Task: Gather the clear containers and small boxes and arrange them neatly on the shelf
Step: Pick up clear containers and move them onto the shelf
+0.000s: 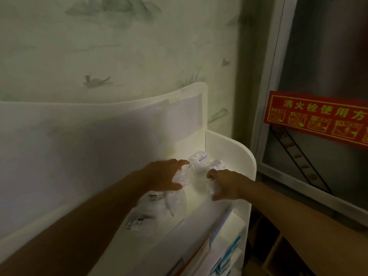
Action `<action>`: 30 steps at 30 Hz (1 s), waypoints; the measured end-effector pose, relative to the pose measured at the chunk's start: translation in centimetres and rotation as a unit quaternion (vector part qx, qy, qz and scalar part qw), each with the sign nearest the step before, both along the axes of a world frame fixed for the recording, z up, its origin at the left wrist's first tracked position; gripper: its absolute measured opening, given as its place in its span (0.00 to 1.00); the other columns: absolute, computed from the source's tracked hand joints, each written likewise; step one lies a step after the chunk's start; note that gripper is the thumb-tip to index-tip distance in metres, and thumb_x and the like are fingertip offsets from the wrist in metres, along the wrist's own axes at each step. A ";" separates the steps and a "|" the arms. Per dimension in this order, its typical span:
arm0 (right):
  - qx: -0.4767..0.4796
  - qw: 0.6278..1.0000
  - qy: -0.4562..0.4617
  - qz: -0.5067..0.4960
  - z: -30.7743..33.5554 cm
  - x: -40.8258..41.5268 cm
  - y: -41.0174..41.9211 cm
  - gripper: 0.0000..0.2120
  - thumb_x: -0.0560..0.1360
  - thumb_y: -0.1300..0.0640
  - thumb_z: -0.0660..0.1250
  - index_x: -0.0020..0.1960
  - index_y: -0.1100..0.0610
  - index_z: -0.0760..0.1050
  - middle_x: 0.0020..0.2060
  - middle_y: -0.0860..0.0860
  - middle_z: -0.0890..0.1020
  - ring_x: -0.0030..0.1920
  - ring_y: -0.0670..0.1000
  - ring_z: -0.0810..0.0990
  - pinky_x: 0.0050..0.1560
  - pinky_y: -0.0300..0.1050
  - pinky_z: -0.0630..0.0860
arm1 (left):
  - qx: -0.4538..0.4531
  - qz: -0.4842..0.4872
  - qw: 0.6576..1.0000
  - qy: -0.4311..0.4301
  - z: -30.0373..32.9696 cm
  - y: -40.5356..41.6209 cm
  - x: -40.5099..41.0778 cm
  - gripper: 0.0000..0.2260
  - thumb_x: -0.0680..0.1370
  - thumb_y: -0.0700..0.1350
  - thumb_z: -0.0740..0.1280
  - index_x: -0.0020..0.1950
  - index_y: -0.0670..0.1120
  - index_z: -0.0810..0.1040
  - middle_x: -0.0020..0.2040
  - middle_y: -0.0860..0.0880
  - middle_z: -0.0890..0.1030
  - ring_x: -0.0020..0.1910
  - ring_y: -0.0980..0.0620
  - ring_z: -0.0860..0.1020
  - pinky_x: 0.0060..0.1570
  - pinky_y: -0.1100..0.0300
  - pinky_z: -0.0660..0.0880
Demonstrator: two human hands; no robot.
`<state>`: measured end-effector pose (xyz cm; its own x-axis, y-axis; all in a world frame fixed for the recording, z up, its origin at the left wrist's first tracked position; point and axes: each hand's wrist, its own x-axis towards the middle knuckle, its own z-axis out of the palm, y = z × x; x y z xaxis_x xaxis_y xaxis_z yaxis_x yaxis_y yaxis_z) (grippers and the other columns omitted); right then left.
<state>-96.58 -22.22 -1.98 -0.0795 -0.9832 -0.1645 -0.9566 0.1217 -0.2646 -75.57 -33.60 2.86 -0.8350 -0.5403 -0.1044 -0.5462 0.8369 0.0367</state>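
Two small boxes [199, 158] already sit at the white shelf's [242, 154] back corner. The left hand [164, 175] grips one clear container [184, 176], the right hand [224, 185] another [210, 188]; more lie unsorted nearer.

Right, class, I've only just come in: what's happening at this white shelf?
A person is tidying the top of a white shelf. The left hand grips one clear container, the right hand grips another clear container. Two small boxes already sit in the far corner.
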 end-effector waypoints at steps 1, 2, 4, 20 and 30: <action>-0.004 1.000 0.001 0.006 -0.3 -1.0 -0.7 0.33 0.71 0.45 0.73 0.71 0.48 0.63 0.67 0.50 0.73 0.63 0.52 0.74 0.62 0.43 0.71 | 0.004 0.009 1.000 -0.004 -0.2 -0.5 -1.2 0.35 0.75 0.58 0.69 0.76 0.55 0.55 0.70 0.53 0.71 0.64 0.49 0.74 0.63 0.53 0.71; -0.005 1.000 -0.001 0.015 -0.7 -2.0 -1.4 0.32 0.71 0.45 0.72 0.71 0.49 0.63 0.66 0.50 0.74 0.63 0.52 0.75 0.62 0.43 0.71 | 0.009 0.021 1.000 -0.002 -0.3 -1.1 -2.4 0.34 0.75 0.57 0.69 0.76 0.54 0.56 0.70 0.53 0.71 0.63 0.49 0.74 0.62 0.53 0.72; -0.007 0.999 -0.012 0.034 -1.5 -4.0 -2.8 0.31 0.71 0.45 0.72 0.70 0.49 0.64 0.65 0.50 0.75 0.62 0.52 0.75 0.63 0.45 0.71 | 0.019 0.053 0.998 0.019 -0.8 -2.5 -4.6 0.33 0.75 0.56 0.69 0.75 0.53 0.58 0.69 0.52 0.71 0.63 0.49 0.75 0.61 0.53 0.73; -0.086 0.991 -0.019 0.098 -5.2 -9.0 -7.9 0.33 0.72 0.38 0.68 0.72 0.44 0.60 0.68 0.49 0.72 0.65 0.54 0.73 0.68 0.53 0.68 | -0.049 0.119 0.991 0.026 -5.4 -7.7 -15.0 0.31 0.78 0.58 0.63 0.77 0.50 0.56 0.72 0.46 0.68 0.68 0.45 0.70 0.68 0.49 0.68; -0.082 0.991 -0.016 0.107 -3.7 -9.9 -7.3 0.31 0.74 0.38 0.65 0.73 0.44 0.60 0.70 0.48 0.70 0.67 0.53 0.70 0.71 0.52 0.63 | -0.116 0.112 0.987 -0.016 -6.0 -7.3 -16.6 0.31 0.79 0.60 0.58 0.78 0.52 0.53 0.78 0.48 0.55 0.75 0.45 0.59 0.72 0.48 0.59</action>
<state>-106.48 -29.52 -5.66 0.1360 -0.9907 0.0003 -0.9469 -0.1300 -0.2940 -92.17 -40.95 -3.13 -0.6898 -0.7237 0.0196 -0.7165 0.6786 -0.1618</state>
